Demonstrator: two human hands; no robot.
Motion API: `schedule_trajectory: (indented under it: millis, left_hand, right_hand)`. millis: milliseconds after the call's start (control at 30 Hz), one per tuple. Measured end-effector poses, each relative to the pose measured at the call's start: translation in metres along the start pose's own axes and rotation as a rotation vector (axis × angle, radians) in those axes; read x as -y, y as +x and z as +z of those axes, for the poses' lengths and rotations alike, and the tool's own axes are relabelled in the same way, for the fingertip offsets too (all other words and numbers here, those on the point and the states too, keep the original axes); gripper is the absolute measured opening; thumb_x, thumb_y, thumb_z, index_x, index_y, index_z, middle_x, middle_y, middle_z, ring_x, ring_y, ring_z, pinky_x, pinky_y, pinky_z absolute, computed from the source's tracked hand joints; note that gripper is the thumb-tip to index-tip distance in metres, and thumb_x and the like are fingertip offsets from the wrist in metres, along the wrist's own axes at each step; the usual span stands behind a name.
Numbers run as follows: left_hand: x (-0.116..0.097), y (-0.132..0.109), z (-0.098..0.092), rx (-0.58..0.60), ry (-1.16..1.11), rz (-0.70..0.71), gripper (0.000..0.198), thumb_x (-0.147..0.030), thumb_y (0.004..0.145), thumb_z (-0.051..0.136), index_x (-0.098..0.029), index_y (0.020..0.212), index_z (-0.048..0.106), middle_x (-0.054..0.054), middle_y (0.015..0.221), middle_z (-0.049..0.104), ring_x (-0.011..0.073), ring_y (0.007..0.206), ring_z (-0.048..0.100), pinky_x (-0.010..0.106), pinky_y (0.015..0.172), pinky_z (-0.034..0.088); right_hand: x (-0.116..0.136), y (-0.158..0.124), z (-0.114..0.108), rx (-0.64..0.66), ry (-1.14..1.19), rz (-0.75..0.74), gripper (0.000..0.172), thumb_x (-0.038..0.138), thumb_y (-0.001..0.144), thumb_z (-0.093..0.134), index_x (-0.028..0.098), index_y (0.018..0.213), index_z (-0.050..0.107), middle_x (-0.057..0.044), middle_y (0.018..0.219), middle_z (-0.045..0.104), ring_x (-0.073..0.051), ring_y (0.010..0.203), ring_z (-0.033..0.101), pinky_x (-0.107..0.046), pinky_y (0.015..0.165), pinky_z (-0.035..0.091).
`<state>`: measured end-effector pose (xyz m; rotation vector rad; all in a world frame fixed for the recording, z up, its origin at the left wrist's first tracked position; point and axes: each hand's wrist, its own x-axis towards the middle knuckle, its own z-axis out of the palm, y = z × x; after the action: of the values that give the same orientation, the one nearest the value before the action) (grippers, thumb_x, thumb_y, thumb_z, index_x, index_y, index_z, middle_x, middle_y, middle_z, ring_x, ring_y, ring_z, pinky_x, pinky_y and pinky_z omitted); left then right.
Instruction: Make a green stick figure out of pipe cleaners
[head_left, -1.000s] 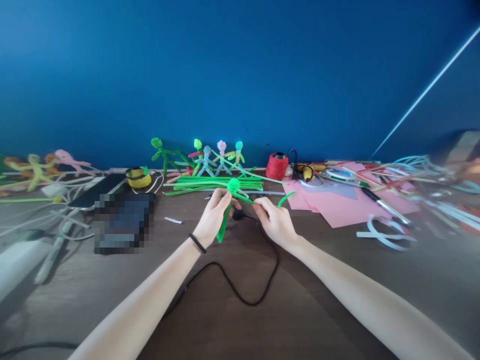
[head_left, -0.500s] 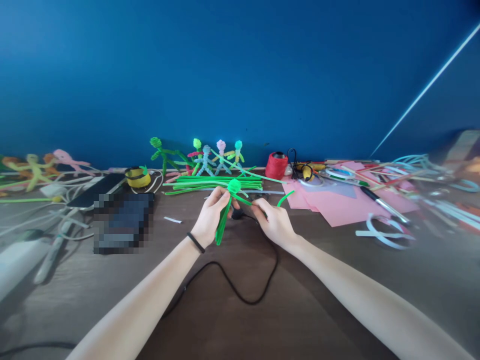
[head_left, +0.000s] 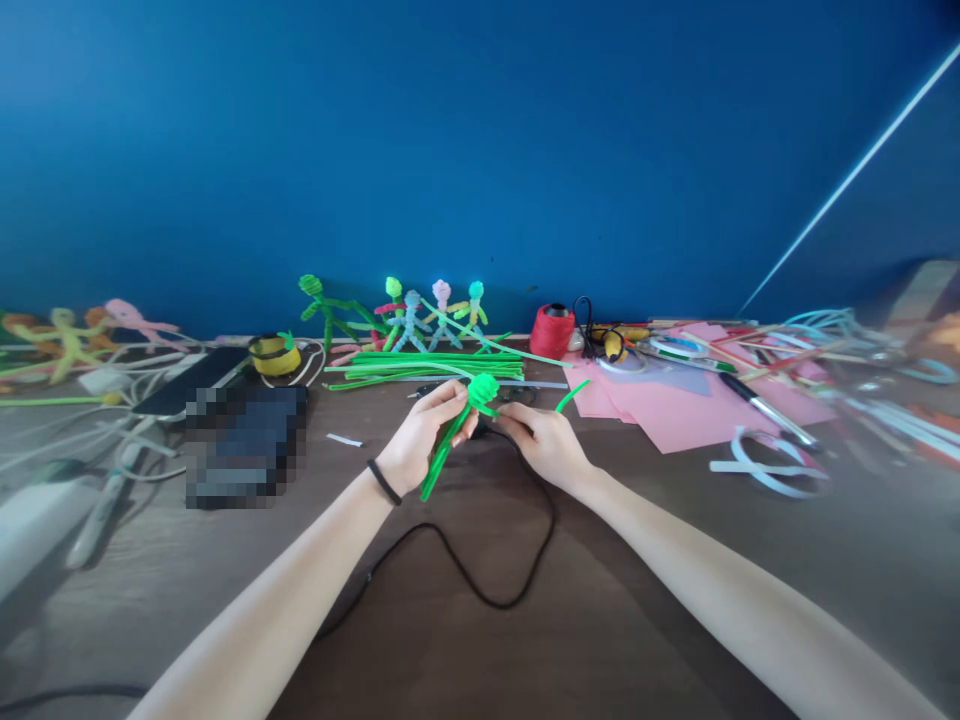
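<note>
A deep blue wall (head_left: 480, 150) rises behind a brown table (head_left: 465, 640) crowded with craft things. Over the middle of the table the person's two hands meet on a green pipe-cleaner figure (head_left: 457, 430) — a coiled ball for a head at the top, a doubled stem slanting down and to the left below it. The left hand (head_left: 420, 440) is closed on the stem, fingers wrapped just under the head, with a dark band on the wrist. The right hand (head_left: 544, 440) is pinched narrow, its fingertips on a short green arm sticking out from the figure beside the head; one curled green end shows past the knuckles. The figure is held a little above the table, in front of a flat pile of green pipe cleaners (head_left: 427, 365).

Beneath the hands a black cable (head_left: 517, 590) loops across the wood. Along the wall stand small finished pipe-cleaner figures (head_left: 420, 310) in green, blue, pink and teal, with more in pink and orange far off to the left. A red spool (head_left: 553, 332) sits right of them, near pink paper sheets (head_left: 675, 405) — a black marker (head_left: 761, 408) lies on these. To the left are a yellow roll (head_left: 276, 353) and a phone (head_left: 191, 385), beside a blurred-out patch.
</note>
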<state>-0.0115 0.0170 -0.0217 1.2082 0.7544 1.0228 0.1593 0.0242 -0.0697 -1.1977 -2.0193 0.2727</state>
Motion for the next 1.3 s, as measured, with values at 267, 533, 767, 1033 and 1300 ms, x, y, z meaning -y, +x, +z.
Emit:
schedule_trajectory:
  millis: [267, 533, 767, 1033, 1300]
  left_hand:
    - [-0.005, -0.004, 0.006, 0.151, 0.063, -0.199, 0.015, -0.023, 0.072, 0.052, -0.017, 0.061, 0.044, -0.003, 0.049, 0.047, 0.0074, 0.044, 0.042, 0.021, 0.046, 0.026]
    - [-0.001, -0.007, 0.013, 0.28, 0.178, -0.302, 0.01, -0.02, 0.07, 0.049, -0.017, 0.06, 0.049, 0.0, 0.047, 0.053, 0.012, 0.053, 0.049, 0.023, 0.05, 0.029]
    - [0.004, -0.007, 0.013, 0.326, 0.272, -0.368, 0.012, -0.024, 0.067, 0.052, -0.018, 0.056, 0.053, 0.001, 0.05, 0.058, 0.0137, 0.059, 0.052, 0.024, 0.059, 0.036]
    - [0.017, -0.006, 0.015, 0.183, 0.311, -0.29, 0.016, -0.026, 0.067, 0.055, -0.015, 0.055, 0.058, 0.004, 0.054, 0.061, 0.0135, 0.057, 0.052, 0.023, 0.055, 0.036]
    - [0.017, -0.004, 0.019, -0.027, 0.248, -0.257, 0.009, -0.021, 0.066, 0.053, -0.014, 0.061, 0.056, 0.004, 0.052, 0.061, 0.0101, 0.045, 0.047, 0.022, 0.046, 0.035]
  right_hand:
    - [-0.01, 0.009, -0.011, 0.173, 0.208, -0.051, 0.023, 0.02, 0.08, 0.044, 0.018, 0.081, 0.066, 0.0, 0.069, 0.065, -0.014, 0.071, 0.06, -0.022, 0.064, 0.043]
    - [-0.01, 0.013, -0.02, 0.288, 0.249, -0.081, 0.025, 0.025, 0.082, 0.042, 0.018, 0.085, 0.066, -0.001, 0.082, 0.066, -0.013, 0.074, 0.06, -0.021, 0.067, 0.042]
    - [-0.007, 0.019, -0.025, 0.23, 0.042, -0.24, 0.024, 0.025, 0.082, 0.044, 0.02, 0.087, 0.067, -0.002, 0.08, 0.066, -0.012, 0.07, 0.06, -0.02, 0.062, 0.043]
    - [0.009, 0.017, -0.034, 0.135, -0.22, -0.425, 0.024, 0.023, 0.084, 0.042, 0.022, 0.084, 0.066, -0.001, 0.065, 0.061, -0.01, 0.062, 0.054, -0.019, 0.052, 0.033]
    - [0.022, 0.014, -0.037, 0.034, -0.324, -0.476, 0.027, 0.024, 0.086, 0.038, 0.022, 0.084, 0.065, 0.0, 0.058, 0.056, -0.01, 0.057, 0.05, -0.021, 0.049, 0.027]
